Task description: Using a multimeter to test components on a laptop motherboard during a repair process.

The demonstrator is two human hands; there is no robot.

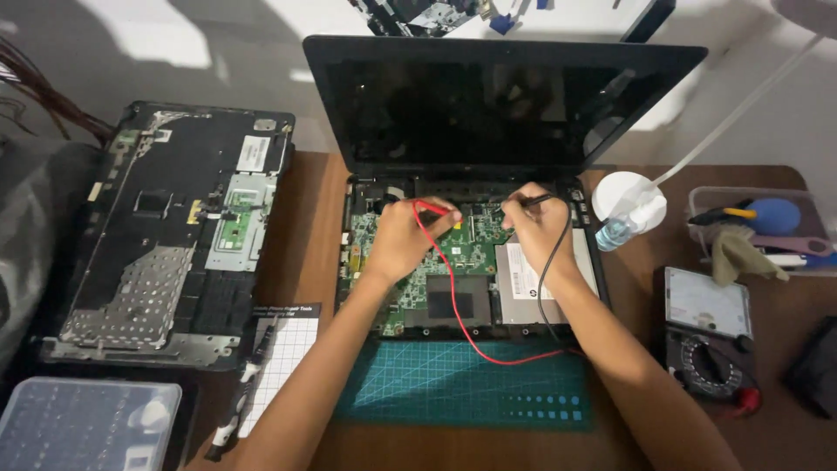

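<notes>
An opened laptop (506, 105) stands in front of me with its keyboard cover off, so the green circuit board (462, 253) shows. My left hand (405, 235) grips a red test probe whose red wire (453, 305) loops down over the board. My right hand (536, 228) holds a black test probe (532, 201) with its tip on the board near the hinge; its black wire (547, 288) runs down past my wrist. Both wires lead toward the meter (708, 353) at the right.
A removed laptop top cover (170, 231) lies upside down at the left. A teal cutting mat (462, 384) is under the laptop's front. A clear parts box (87, 423) sits at front left, a white lamp base (623, 196) and a clear bin with a blue air blower (772, 216) at the right.
</notes>
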